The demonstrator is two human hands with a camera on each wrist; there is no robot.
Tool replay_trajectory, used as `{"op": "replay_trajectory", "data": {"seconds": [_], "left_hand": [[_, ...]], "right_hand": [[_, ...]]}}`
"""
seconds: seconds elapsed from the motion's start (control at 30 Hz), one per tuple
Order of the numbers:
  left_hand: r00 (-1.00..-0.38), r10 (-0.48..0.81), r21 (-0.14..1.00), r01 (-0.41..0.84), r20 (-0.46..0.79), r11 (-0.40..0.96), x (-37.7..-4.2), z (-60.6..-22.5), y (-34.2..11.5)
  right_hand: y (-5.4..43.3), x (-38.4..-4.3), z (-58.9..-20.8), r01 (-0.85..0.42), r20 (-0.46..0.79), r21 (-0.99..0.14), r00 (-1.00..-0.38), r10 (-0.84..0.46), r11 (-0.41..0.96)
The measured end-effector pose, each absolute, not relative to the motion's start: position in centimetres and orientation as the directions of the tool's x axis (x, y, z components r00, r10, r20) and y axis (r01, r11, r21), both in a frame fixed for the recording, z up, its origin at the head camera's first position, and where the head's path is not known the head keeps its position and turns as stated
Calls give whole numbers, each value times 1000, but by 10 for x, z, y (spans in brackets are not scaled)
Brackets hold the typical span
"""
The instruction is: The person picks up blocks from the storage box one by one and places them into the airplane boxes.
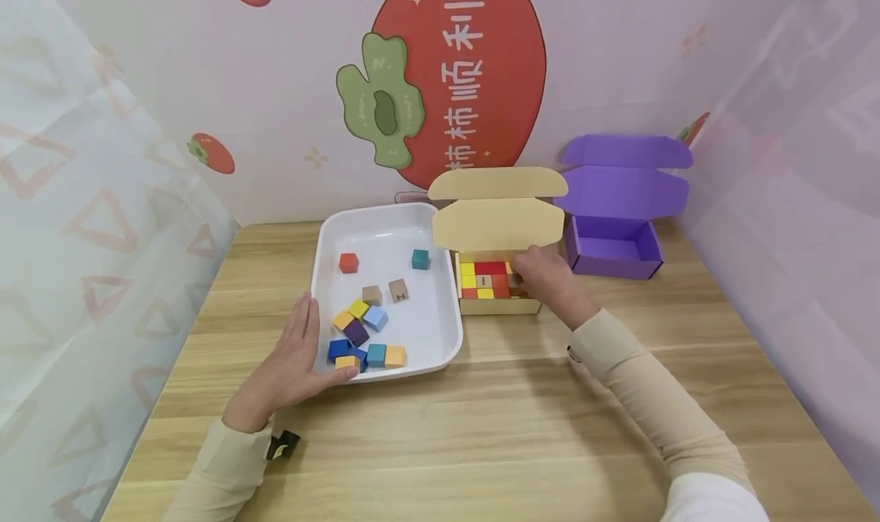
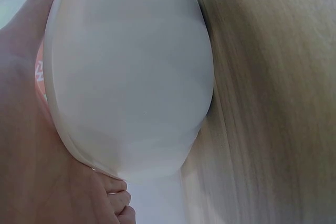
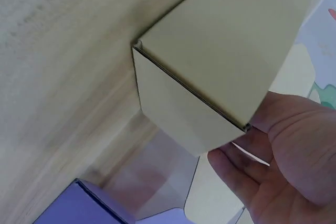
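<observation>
My left hand [image 1: 287, 361] rests on the near left corner of a white tray [image 1: 429, 338], its fingers along the outer left side and its thumb over the front rim. In the left wrist view the tray's outer wall [image 2: 131, 77] fills the middle. Coloured cubes lie in the tray, among them a red cube [image 1: 348, 263] and a teal cube [image 1: 420, 259]. My right hand [image 1: 550, 281] reaches over the right end of an open tan cardboard box [image 1: 502, 306], which holds rows of yellow, red and wooden cubes [image 1: 484, 281]. Its fingertips are hidden inside the box.
An open purple box [image 1: 615, 268] stands right of the tan box, lid raised. The tan box's lid [image 1: 498, 224] stands up behind it and overlaps the tray's far right corner. A printed cloth [image 1: 289, 86] hangs behind the wooden table [image 1: 447, 445].
</observation>
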State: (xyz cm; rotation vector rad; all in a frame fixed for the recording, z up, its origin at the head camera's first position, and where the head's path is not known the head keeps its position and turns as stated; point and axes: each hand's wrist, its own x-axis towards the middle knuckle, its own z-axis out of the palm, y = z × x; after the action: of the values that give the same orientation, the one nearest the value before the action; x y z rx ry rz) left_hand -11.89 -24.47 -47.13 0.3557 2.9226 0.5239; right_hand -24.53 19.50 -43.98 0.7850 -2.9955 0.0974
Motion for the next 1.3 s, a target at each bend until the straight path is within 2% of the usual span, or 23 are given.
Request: {"op": "replay_trajectory", "data": {"seconds": [0.2, 0.3, 0.43, 0.53, 0.63, 0.9, 1.1, 1.3], "left_hand": [[-960, 257, 361, 204, -107, 910, -119, -469, -245], [-960, 258, 360, 204, -109, 911, -119, -469, -245], [-960, 260, 354, 207, -107, 912, -120, -469, -245], [-959, 261, 356, 208, -106, 911, -120, -470, -245], [-959, 262, 361, 207, -107, 909, -121, -470, -245], [-960, 257, 360, 202, -113, 911, -121, -470, -246], [-960, 258, 364, 202, -112, 909, -121, -471, -246], [-960, 256, 372, 198, -112, 907, -120, -470, -245]], "right_hand": [[191, -241, -441, -491, 81, -18, -869, -488, 871], [185, -238, -435, -515, 136, -3, -850, -509, 857], [171, -230, -422, -586, 154, -76, -806, -572, 806], [157, -221, -411, -641, 123, -175, -768, -629, 748], [138, -213, -402, -686, 88, -221, -722, -687, 693], [80, -193, -401, -644, -131, -389, -669, -732, 659], [47, -185, -418, -694, -176, -371, -600, -781, 617], [29, -183, -435, -730, -169, -358, -563, -809, 582]]}}
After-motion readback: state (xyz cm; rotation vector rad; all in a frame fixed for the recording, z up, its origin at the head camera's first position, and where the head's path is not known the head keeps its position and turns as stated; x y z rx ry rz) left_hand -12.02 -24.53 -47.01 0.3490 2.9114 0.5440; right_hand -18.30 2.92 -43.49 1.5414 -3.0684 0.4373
